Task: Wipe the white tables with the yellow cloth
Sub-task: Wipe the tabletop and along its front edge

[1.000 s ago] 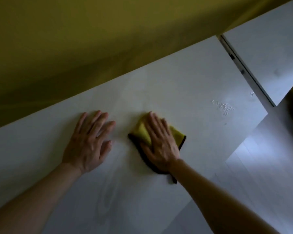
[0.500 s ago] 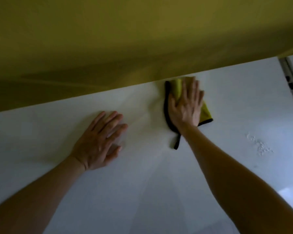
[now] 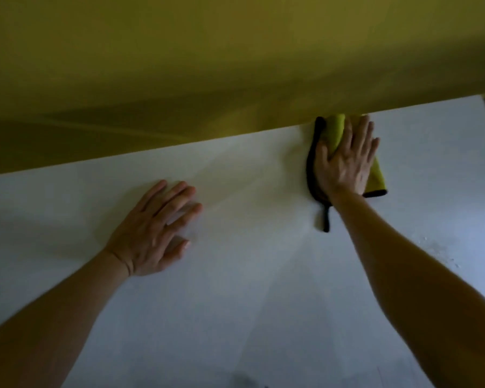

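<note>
I've got the R hand (image 3: 345, 161) flat on the yellow cloth (image 3: 335, 130), fingers (image 3: 359, 133) straight & close together, pressing it onto the white surface (image 3: 263, 303) at its far edge, right against the yellow wall (image 3: 207, 65). Cloth is folded, dark trim on its L side w/ a black tag (image 3: 326, 219) trailing toward the camera. L hand (image 3: 151, 233) rests palm-down on the surface, well apart from the cloth, fingers slightly spread, holding nothing. Pale specks (image 3: 443, 250) by the R forearm, maybe crumbs; too dim to tell.

Dim, soft-focus view; faint shadows, wide-angle edge bending
</note>
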`<state>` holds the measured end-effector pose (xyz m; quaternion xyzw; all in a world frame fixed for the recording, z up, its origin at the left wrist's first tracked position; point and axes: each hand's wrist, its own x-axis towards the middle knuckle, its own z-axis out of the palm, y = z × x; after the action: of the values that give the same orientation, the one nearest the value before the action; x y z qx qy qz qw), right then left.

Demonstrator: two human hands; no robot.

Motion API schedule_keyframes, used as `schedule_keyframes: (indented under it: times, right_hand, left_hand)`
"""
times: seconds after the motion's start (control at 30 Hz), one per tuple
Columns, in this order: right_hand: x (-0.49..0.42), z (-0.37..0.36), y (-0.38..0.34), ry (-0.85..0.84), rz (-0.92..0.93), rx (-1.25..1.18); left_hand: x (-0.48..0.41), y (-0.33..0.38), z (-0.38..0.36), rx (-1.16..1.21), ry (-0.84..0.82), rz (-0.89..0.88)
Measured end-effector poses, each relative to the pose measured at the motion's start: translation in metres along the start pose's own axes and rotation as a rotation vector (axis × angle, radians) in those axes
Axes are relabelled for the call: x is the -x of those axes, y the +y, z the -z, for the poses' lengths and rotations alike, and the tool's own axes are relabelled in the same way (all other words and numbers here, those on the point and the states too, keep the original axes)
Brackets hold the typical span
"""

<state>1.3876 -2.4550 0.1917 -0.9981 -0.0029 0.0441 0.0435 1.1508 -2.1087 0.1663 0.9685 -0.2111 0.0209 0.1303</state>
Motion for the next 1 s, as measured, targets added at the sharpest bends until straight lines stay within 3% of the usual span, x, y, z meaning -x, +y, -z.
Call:
schedule_keyframes:
  times: [0.07, 0.17, 0.27, 0.33, 0.47, 0.57, 0.63, 0.73, 0.83, 0.9, 1.0]
  right_hand:
    - [0.039, -0.009, -0.068, 0.001, 0.169, -0.034]
    - [0.093, -0.020, -0.163, -0.070, 0.561, -0.092]
    - [0.089, -0.020, -0.160, -0.080, 0.730, -0.161]
    - [0.065, -0.021, -0.105, -0.036, 0.657, -0.172]
    - [0.005, -0.002, 0.048, 0.019, 0.072, -0.085]
    - [0.007, 0.009, 0.057, 0.070, -0.107, -0.129]
    - [0.051, 0.000, -0.002, 0.076, -0.025, -0.195]
    - [0.150, -0.018, -0.105, -0.042, 0.372, -0.225]
    - [0.180, -0.021, -0.117, -0.067, 0.615, -0.262]
    - [0.163, -0.023, -0.073, 0.001, 0.574, -0.281]
    - [0.138, -0.018, 0.028, 0.127, 0.247, -0.251]
  left_hand:
    - [0.003, 0.000, 0.000, -0.019, -0.024, -0.004]
    - [0.002, -0.002, 0.000, -0.032, -0.034, -0.015]
    - [0.001, 0.001, 0.000, -0.045, -0.031, 0.000]
    - [0.001, 0.002, 0.000, -0.039, -0.033, -0.002]
    - [0.003, 0.001, -0.002, -0.036, -0.024, -0.015]
    - [-0.001, -0.001, 0.000, -0.042, -0.022, -0.011]
    - [-0.002, 0.001, 0.002, -0.057, -0.030, -0.011]
    - [-0.003, 0.004, 0.005, -0.073, -0.006, -0.012]
    - [-0.004, 0.005, 0.006, -0.067, 0.010, -0.006]
    - [-0.003, 0.002, 0.006, -0.071, -0.013, -0.014]
    - [-0.003, 0.000, 0.006, -0.056, -0.009, -0.029]
